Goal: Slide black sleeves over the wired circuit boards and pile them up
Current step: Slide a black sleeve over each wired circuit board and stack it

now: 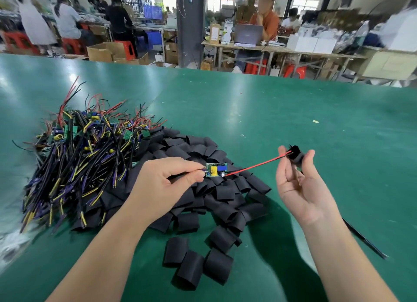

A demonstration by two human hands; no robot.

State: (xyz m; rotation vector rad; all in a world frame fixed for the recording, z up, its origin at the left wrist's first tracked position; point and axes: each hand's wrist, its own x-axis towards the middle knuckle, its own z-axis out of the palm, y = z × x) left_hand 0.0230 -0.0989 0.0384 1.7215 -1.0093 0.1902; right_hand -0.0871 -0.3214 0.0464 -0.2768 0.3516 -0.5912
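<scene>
Close to the person, on the green table (pixel 293 112), a few loose black sleeves (pixel 198 263) lie. Just past them, the left hand (pixel 167 184) pinches the short wires at one end of a small circuit board (pixel 216 169). Its red and black wires (pixel 257 165) reach into one black sleeve (pixel 295 156), pinched by the fingertips of the right hand (pixel 302 188). Farther back sit a big heap of sleeves (pixel 203 148) and a heap of wired boards (pixel 85 148). People (pixel 67 19) work far behind.

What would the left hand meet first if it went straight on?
Likely the black sleeve in the right hand, along the red wire of the circuit board the left hand pinches; depth unclear.
</scene>
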